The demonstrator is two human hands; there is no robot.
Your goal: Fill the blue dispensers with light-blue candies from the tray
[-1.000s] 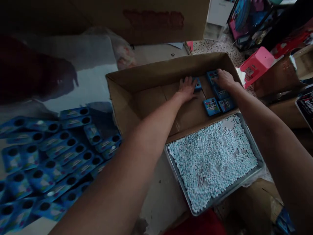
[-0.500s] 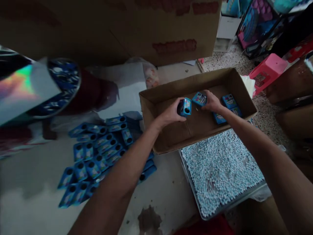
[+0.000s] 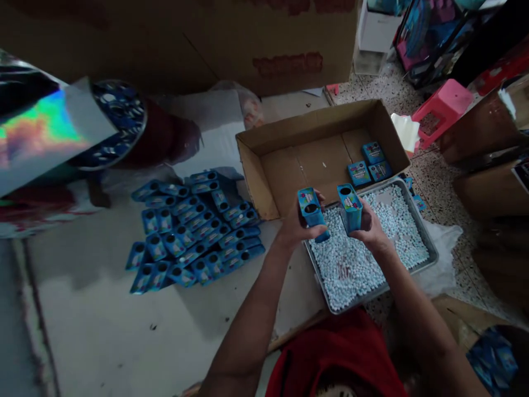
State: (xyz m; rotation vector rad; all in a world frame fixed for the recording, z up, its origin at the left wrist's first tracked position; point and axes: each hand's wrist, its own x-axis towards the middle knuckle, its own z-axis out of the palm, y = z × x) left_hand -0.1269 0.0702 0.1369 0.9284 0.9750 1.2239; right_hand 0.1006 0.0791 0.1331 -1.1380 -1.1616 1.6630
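Observation:
My left hand (image 3: pixel 295 225) grips a small blue candy tin (image 3: pixel 313 209) whose top end shows a dark round hole. In my right hand (image 3: pixel 372 225) is a second blue tin (image 3: pixel 351 214), held upright with its dark hole facing up. Both hands are over the near edge of a cardboard box (image 3: pixel 273 176) and a metal tray (image 3: pixel 432 251) filled with small pale blue and white candies (image 3: pixel 363 275). Inside the box, three blue tins (image 3: pixel 374 165) lie at the right end, with printed faces up.
Many blue tins (image 3: pixel 198 226) with dark holes stand grouped on the pale surface at left. A round container (image 3: pixel 119 121) of blue and silver pieces stands behind them. A pink stool (image 3: pixel 444 110) is at right, and a large carton (image 3: pixel 185 49) at the back.
Both hands have drawn back from inside the box to above the tray's far edge, each still with a tin. The right tin has turned upright. The camera view has shifted.

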